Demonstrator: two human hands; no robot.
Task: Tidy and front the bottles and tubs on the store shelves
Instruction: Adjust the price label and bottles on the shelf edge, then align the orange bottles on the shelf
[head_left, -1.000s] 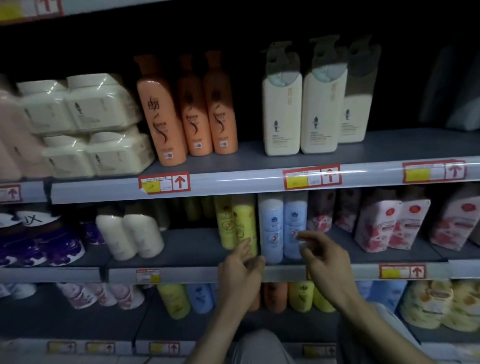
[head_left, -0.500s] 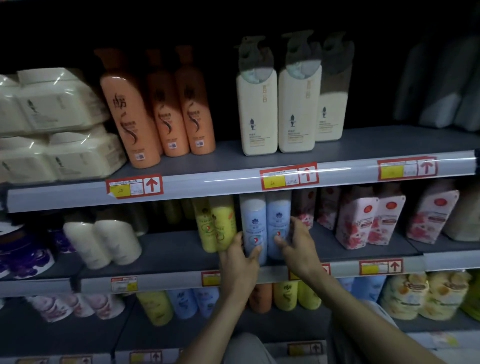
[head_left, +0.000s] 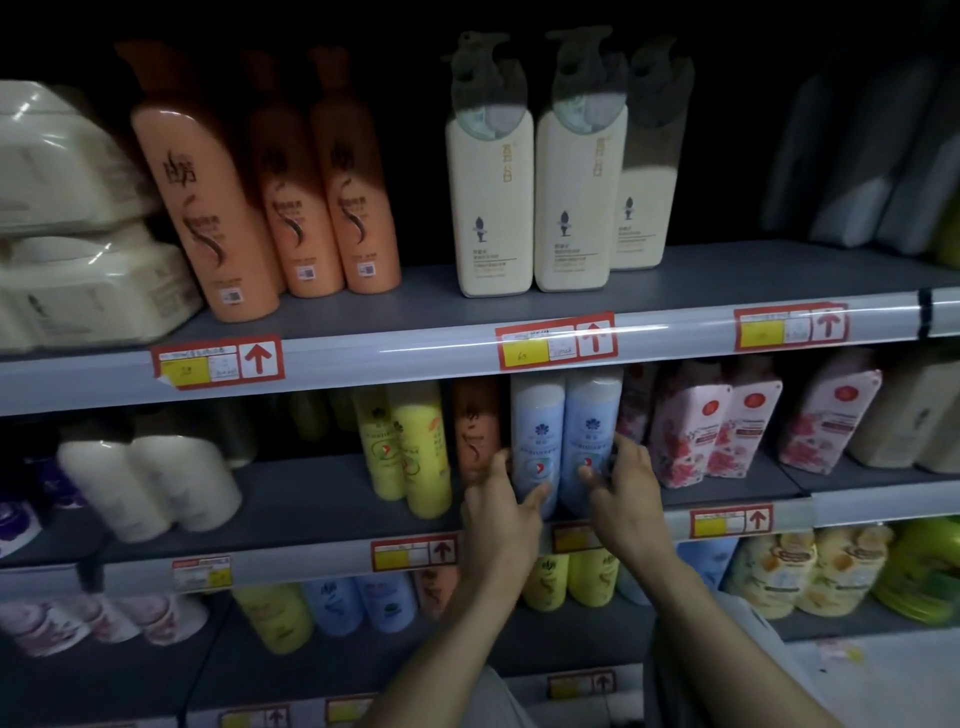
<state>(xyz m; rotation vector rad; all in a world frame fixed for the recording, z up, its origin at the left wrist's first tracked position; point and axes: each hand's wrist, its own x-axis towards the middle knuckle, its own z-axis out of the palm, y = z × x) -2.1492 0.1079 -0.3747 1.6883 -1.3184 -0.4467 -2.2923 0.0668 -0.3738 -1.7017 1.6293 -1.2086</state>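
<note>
Two light blue bottles stand side by side on the middle shelf, the left blue bottle (head_left: 537, 436) and the right blue bottle (head_left: 592, 431). My left hand (head_left: 498, 512) wraps the lower left side of the left blue bottle. My right hand (head_left: 626, 493) grips the lower right side of the right blue bottle. An orange bottle (head_left: 475, 431) stands just left of them, behind my left hand. Two yellow bottles (head_left: 415, 452) stand further left.
Pink floral bottles (head_left: 711, 426) stand right of the blue pair. The top shelf (head_left: 415, 353) carries orange bottles (head_left: 208, 197), cream pump bottles (head_left: 493, 197) and stacked cream tubs (head_left: 78, 260). White bottles (head_left: 150, 483) lie at the middle shelf's left. The lower shelf holds more bottles.
Both hands reached up from the shelf edge and closed onto the two blue bottles. The view shifted rightward and closer, and the orange bottle beside the blue pair now shows.
</note>
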